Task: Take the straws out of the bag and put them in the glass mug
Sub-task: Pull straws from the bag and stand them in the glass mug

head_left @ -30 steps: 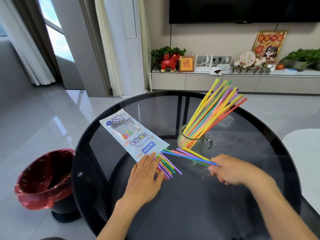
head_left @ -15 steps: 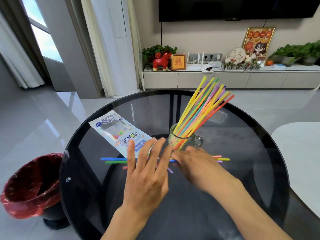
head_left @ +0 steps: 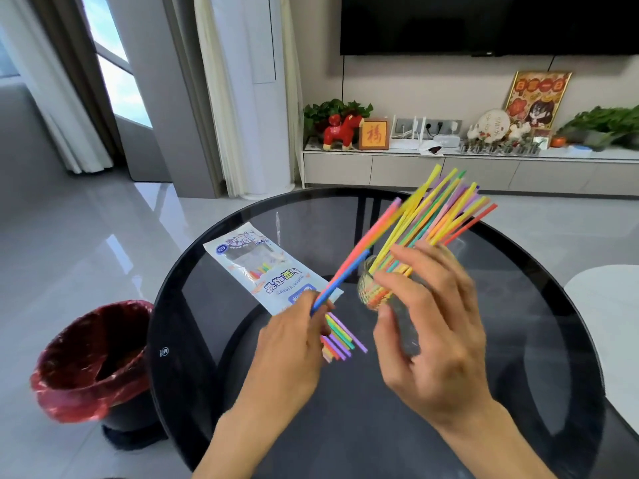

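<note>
A glass mug stands near the middle of the round table, stuffed with many coloured straws that fan up to the right. My left hand grips a small bundle of straws at its lower end; the bundle tilts up toward the mug. My right hand hovers blurred in front of the mug with fingers spread, holding nothing. The white and blue straw bag lies flat to the left of the mug. More straws stick out of its near end, partly under my left hand.
The table is a round black glass top. A bin with a red liner stands on the floor at the left. A white seat is at the right edge. A low cabinet with ornaments and plants runs along the far wall.
The bundle lay level in both hands half a second ago; now my left hand alone holds it, tilted up toward the mug. My right hand has let go and lifted.
</note>
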Motion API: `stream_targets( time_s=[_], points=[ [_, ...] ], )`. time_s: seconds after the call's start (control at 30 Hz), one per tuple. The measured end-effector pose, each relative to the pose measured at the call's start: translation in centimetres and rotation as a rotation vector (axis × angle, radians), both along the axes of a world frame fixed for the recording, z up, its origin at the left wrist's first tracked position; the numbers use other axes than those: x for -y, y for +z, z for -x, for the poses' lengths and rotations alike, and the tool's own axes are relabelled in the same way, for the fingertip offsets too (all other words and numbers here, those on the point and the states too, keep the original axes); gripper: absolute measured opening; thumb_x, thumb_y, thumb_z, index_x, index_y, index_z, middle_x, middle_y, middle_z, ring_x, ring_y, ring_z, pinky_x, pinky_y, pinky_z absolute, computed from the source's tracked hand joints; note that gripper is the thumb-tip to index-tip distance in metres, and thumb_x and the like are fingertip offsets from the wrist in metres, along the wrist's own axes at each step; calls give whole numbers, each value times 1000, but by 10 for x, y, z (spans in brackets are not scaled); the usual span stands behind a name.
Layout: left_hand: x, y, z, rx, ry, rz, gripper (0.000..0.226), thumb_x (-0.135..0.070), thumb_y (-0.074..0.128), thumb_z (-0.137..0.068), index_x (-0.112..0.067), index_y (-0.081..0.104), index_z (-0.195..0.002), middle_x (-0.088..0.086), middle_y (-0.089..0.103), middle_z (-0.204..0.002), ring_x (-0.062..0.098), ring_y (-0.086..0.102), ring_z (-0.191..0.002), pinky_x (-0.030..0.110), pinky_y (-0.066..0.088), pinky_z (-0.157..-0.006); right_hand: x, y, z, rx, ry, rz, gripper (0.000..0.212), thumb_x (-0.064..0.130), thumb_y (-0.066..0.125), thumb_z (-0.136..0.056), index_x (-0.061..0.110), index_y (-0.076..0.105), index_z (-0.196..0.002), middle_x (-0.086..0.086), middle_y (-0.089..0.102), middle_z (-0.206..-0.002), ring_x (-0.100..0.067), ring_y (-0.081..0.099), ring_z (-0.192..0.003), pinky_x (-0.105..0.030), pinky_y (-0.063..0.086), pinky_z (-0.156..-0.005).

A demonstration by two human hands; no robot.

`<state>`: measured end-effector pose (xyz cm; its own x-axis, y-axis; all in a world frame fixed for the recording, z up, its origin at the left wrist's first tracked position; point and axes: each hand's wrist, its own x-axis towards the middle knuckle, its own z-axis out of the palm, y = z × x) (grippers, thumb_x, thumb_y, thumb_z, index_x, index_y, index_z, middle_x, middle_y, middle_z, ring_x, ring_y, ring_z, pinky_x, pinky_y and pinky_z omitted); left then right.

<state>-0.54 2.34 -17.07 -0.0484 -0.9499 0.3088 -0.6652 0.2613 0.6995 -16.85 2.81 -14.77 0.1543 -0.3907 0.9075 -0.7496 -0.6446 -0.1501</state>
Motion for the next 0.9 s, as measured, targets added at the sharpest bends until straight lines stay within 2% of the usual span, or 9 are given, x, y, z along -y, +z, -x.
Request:
stream_targets(
  time_s=[0.07,0.13,0.23,0.37,0.43,0.5,0.63,0.8,0.9],
  points=[
    [-2,16,-1,-379,-98,-1,22,-13,41,-102,-26,59,-96,-4,67,-83,12,66,-77,18,52,-70,-4,5,0,206,74,-71,30,-1,62,-80,3,63,-110,-13,59,-123,-30,54,-120,-40,41,-104],
    [-2,16,1,-523,-215,-44,21,-8,43,-101,-18,61,-99,-2,69,-89,13,69,-86,20,55,-78,-2,1,0,430,180,-295,35,3,61,-81,11,59,-115,-4,62,-123,-21,56,-120,-39,44,-101],
    [3,-22,8,-385,-259,-128,19,-13,43,-99,-13,62,-96,0,69,-88,15,66,-86,34,53,-81,7,-11,-1,613,388,-683,44,7,61,-84,21,54,-126,5,67,-120,-16,59,-120,-34,47,-99],
    [0,-31,30,-386,-291,-84,18,-11,43,-102,-14,61,-101,-1,67,-91,9,63,-85,29,52,-78,10,-14,0,729,692,-997,33,7,62,-88,19,59,-119,-3,73,-111,-13,70,-99,-24,55,-77],
    [1,-20,33,-438,-343,-49,21,-7,44,-101,-19,60,-104,-7,64,-90,4,60,-80,22,51,-72,11,-12,2,733,714,-1027,28,7,59,-94,23,62,-116,-4,75,-110,-15,71,-94,-19,54,-64],
    [6,-26,28,-338,-389,-111,24,-10,44,-101,-24,61,-91,-6,66,-86,9,61,-81,32,53,-76,14,-13,5,699,687,-1027,25,10,57,-96,25,65,-114,-5,76,-107,-21,70,-88,-29,54,-60],
    [10,-45,19,-140,-389,-252,23,-21,47,-100,-20,67,-89,-7,70,-90,6,64,-89,25,51,-83,18,-14,12,658,637,-1032,20,11,54,-96,16,68,-110,-7,77,-103,-20,71,-102,-35,56,-89],
    [11,-37,19,-260,-402,-324,20,-20,55,-97,-14,66,-81,7,74,-79,14,71,-70,27,56,-71,17,-3,25,650,722,-1022,26,16,56,-90,7,67,-111,-9,77,-101,-22,72,-100,-30,57,-87],
    [8,-46,23,-333,-471,-442,20,-19,53,-99,-13,61,-81,17,71,-74,20,69,-67,16,49,-61,20,-16,21,506,709,-1126,20,10,58,-94,15,67,-111,-6,77,-104,-18,71,-104,-28,54,-89]
  ],
)
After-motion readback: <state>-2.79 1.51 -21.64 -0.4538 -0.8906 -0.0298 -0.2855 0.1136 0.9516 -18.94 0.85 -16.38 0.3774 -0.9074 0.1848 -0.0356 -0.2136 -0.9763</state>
